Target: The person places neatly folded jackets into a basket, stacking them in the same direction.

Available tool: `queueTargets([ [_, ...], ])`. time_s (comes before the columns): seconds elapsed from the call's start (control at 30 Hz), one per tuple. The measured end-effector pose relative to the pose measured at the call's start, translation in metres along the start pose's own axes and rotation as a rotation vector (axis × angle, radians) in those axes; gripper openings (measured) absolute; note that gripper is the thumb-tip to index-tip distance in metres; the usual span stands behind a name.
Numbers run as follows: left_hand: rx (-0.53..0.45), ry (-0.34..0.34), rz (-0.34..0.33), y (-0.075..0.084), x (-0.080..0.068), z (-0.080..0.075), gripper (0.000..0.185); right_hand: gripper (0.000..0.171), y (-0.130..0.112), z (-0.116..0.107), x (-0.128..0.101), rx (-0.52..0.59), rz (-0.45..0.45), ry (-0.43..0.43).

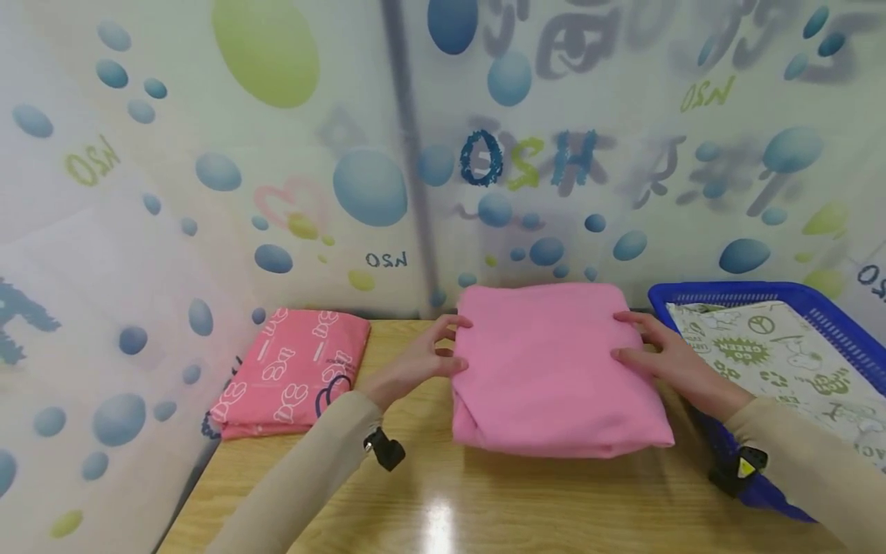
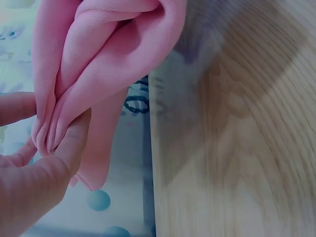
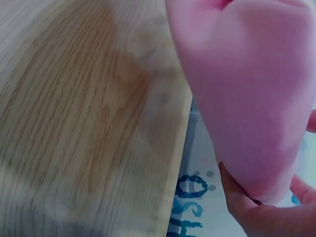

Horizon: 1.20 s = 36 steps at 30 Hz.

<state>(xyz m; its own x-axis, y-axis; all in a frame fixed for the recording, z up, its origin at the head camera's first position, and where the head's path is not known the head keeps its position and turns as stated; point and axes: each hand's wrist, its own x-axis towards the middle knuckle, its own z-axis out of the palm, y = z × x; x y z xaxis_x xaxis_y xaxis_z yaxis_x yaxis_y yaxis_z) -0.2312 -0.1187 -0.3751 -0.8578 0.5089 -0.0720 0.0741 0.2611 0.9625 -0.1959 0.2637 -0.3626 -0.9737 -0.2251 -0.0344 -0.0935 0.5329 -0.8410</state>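
At nine o'clock on the wooden table (image 1: 429,508) we see a folded pink printed cloth (image 1: 291,373) lying flat against the spotted backdrop (image 1: 208,177), apart from our hands.

Next comes our left hand (image 1: 422,358), reaching in from seven o'clock. It grips the left edge of the folded pink cloth (image 1: 554,369); in the left wrist view the fingers (image 2: 15,106) and the thumb pinch the stacked folds of that cloth (image 2: 103,59) between them, so the hand is grasping, not loose.

The pink cloth sits at the centre of the table, at twelve o'clock from us, directly between our two hands. Its long axis seems to run from six to twelve o'clock, away from us, with its far edge touching the backdrop. Both hands hold it at about the same depth, near the far half, so neither is clearly nearer; we judge that anything done with it next depends on this even, two-sided hold.

Our right hand (image 1: 661,358) comes in from five o'clock and grasps the right edge, fingers on top; the right wrist view shows the cloth (image 3: 247,89) bunched against the hand (image 3: 261,217).

At three o'clock stands a blue basket (image 1: 817,304) holding a white cloth with green print (image 1: 782,362), just beside our right wrist.
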Motion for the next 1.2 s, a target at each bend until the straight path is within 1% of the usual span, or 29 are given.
queueTargets([
  [0.3,-0.035,-0.013,0.017,0.01,0.01,0.012,0.059,0.067,0.006,-0.016,-0.011,-0.035,-0.009,0.048],
  [0.63,-0.073,-0.045,0.027,0.023,0.022,0.026,0.063,0.064,0.011,-0.04,-0.023,-0.07,-0.025,0.057],
  [0.77,-0.085,-0.041,0.048,0.03,0.027,0.033,0.063,0.062,0.012,-0.05,-0.027,-0.089,-0.04,0.063],
  [0.97,-0.119,-0.054,0.087,0.04,0.037,0.049,0.063,0.06,0.017,-0.066,-0.032,-0.133,-0.017,0.074],
  [1.1,-0.14,-0.034,0.111,0.045,0.045,0.06,0.061,0.06,0.021,-0.076,-0.033,-0.148,-0.019,0.082],
  [1.2,-0.164,-0.009,0.115,0.049,0.05,0.067,0.059,0.059,0.024,-0.084,-0.032,-0.177,-0.028,0.096],
])
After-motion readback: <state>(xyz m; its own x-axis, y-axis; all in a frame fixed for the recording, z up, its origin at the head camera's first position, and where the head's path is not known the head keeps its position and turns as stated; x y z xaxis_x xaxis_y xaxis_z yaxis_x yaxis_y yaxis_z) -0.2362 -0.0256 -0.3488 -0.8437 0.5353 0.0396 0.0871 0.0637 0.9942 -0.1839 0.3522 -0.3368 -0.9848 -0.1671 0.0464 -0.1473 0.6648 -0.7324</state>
